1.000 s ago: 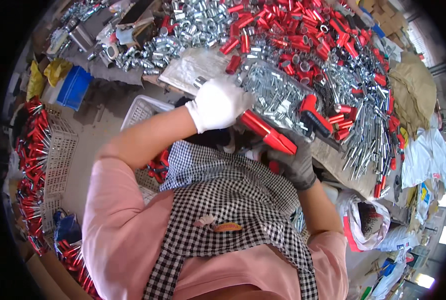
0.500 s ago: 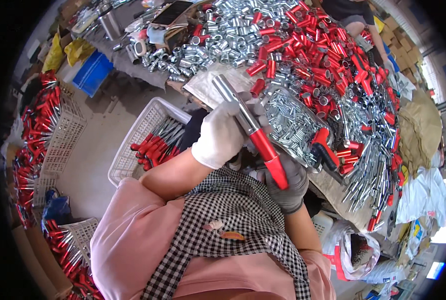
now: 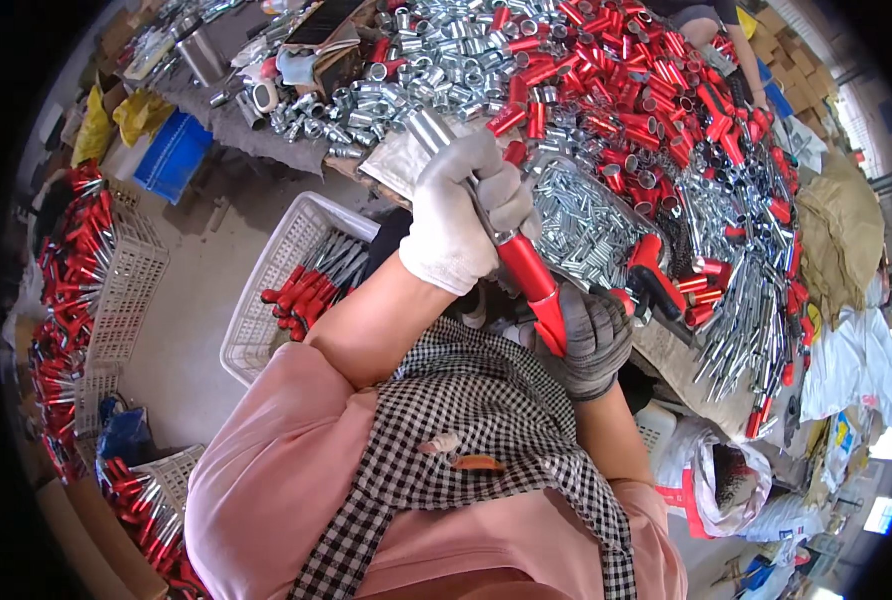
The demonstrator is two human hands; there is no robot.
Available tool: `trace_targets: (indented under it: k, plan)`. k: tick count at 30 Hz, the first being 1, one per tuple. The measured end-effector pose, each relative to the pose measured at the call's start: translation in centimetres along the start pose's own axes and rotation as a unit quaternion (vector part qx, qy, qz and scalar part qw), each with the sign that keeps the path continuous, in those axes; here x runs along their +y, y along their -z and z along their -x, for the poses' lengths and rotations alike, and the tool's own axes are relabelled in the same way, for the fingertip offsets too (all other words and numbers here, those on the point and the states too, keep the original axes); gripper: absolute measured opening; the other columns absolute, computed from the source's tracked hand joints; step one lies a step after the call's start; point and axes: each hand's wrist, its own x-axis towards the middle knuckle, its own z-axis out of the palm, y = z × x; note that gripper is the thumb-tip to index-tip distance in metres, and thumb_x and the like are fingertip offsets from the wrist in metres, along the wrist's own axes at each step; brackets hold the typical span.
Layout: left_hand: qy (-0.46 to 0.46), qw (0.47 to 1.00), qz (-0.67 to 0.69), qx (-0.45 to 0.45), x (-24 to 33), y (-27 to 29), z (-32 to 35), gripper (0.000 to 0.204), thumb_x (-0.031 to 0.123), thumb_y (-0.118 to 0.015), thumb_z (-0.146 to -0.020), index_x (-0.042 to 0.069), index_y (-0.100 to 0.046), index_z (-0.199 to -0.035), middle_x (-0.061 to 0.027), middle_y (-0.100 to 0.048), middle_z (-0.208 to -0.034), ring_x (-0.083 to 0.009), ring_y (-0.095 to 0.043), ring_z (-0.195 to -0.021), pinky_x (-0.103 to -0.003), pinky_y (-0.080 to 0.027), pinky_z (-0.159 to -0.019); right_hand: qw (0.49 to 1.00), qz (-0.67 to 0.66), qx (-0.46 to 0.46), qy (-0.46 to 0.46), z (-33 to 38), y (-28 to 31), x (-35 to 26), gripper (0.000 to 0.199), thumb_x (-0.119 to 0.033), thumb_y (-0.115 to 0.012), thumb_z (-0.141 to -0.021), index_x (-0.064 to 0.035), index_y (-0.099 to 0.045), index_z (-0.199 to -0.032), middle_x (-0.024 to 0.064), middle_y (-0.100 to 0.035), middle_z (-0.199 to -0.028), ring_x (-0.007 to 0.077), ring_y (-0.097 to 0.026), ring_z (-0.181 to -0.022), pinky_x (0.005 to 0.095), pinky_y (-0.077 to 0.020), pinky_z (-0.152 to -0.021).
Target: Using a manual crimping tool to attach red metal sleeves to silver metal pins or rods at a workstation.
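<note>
A tubular tool (image 3: 528, 268) slants across the front of my apron, silver at its far end and red at its near end. White-gloved, my left hand (image 3: 469, 205) is wrapped round the silver tube just above the red part. In a grey glove, my right hand (image 3: 594, 345) grips the red lower end, and its thumb side is partly hidden. Just beyond my hands lies a pile of small silver pins (image 3: 576, 215) in a tray. Close to my right hand rests a red and black pistol-shaped handle (image 3: 656, 275).
Heaped silver sleeves (image 3: 436, 65) and red sleeves (image 3: 636, 95) cover the worktable. Long metal rods (image 3: 741, 330) lie at its right. A white basket (image 3: 256, 300) of red-handled tools stands left of me, with more baskets (image 3: 131, 280) farther left. Another person's arm (image 3: 746, 55) shows at top right.
My left hand has closed fully round the silver tube and slid nearer its far end. The tool has shifted slightly up and left, while my right hand has tightened round the red end.
</note>
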Motion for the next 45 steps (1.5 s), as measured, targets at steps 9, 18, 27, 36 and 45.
trace_targets:
  k: [9,18,27,36,45]
  plan:
    - [0.005,0.989,-0.09,-0.12,0.2,-1.8,-2.4,0.035,0.016,-0.046,-0.088,0.018,-0.03,-0.057,0.0049,-0.021,-0.049,-0.0136,-0.028,-0.04,-0.038,-0.041,-0.047,0.995,-0.051,0.025,-0.083,-1.4,-0.2,0.2,0.066,-0.029,-0.08,-0.065,-0.0053,-0.058,-0.123,0.0109,-0.065,-0.099,0.0292,-0.063,-0.078,0.0431,-0.0527,-0.076]
    - [-0.014,0.97,-0.197,-0.141,1.0,-1.0,1.0,0.027,0.012,-0.048,-0.088,0.011,-0.045,-0.061,-0.0016,-0.042,-0.055,-0.0178,-0.045,-0.046,-0.034,-0.043,-0.049,0.048,-0.896,-0.082,-0.433,3.1,-7.9,-4.1,0.062,-0.016,-0.076,-0.071,-0.0027,-0.051,-0.127,0.0124,-0.064,-0.094,0.0263,-0.064,-0.082,0.0428,-0.0543,-0.077]
    - [0.168,0.88,-0.352,-0.271,4.4,4.3,3.6,0.083,0.054,-0.08,-0.077,-0.007,-0.05,-0.125,-0.0046,-0.062,-0.08,-0.0114,-0.057,-0.072,-0.025,-0.044,-0.063,0.23,-0.793,-0.233,-0.515,1.3,-12.1,-4.7,0.034,-0.014,-0.071,-0.088,-0.0004,-0.06,-0.116,0.0094,-0.066,-0.1,0.0208,-0.065,-0.092,0.036,-0.0557,-0.081]
    - [0.077,0.77,-0.607,-0.18,5.1,2.2,2.7,0.031,0.005,-0.068,-0.078,0.0,-0.061,-0.108,-0.0073,-0.059,-0.077,-0.0172,-0.057,-0.067,-0.031,-0.047,-0.065,0.719,-0.58,-0.337,-0.182,-6.6,-5.8,1.3,0.042,-0.021,-0.063,-0.094,-0.0035,-0.054,-0.131,0.0151,-0.062,-0.123,0.0217,-0.062,-0.115,0.0364,-0.0494,-0.097]
    - [0.096,0.726,-0.662,-0.162,2.1,4.8,1.3,0.014,0.006,-0.06,-0.082,0.0,-0.058,-0.095,-0.0017,-0.05,-0.069,-0.0115,-0.046,-0.063,-0.029,-0.041,-0.06,0.886,-0.005,-0.163,-0.435,-3.0,1.2,30.3,0.038,-0.025,-0.071,-0.085,-0.0061,-0.066,-0.118,0.0134,-0.068,-0.109,0.0273,-0.067,-0.097,0.0374,-0.0522,-0.087]
